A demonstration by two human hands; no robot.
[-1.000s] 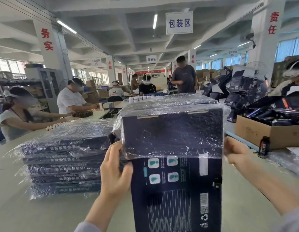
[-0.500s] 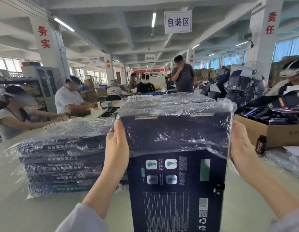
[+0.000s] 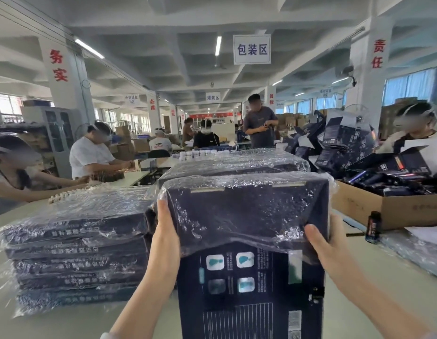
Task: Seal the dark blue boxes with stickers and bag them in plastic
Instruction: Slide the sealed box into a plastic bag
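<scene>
The worktop point(image 3: 65, 324) carries a stack of bagged boxes point(image 3: 78, 245) at its left. Over the near edge the dark blue box point(image 3: 249, 289) is upright, with a plastic bag point(image 3: 237, 209) over its upper half. The left hand point(image 3: 166, 236) presses its left side with fingers straight; the right hand point(image 3: 325, 248) has its fingers clamped on the right edge.

Dark blue box point(image 3: 249, 289) upright; plastic bag point(image 3: 237, 211) half over it

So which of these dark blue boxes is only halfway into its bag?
The upright box between the left hand and right hand: plastic covers only its top half; the stacked boxes lie flat, fully wrapped.
</scene>
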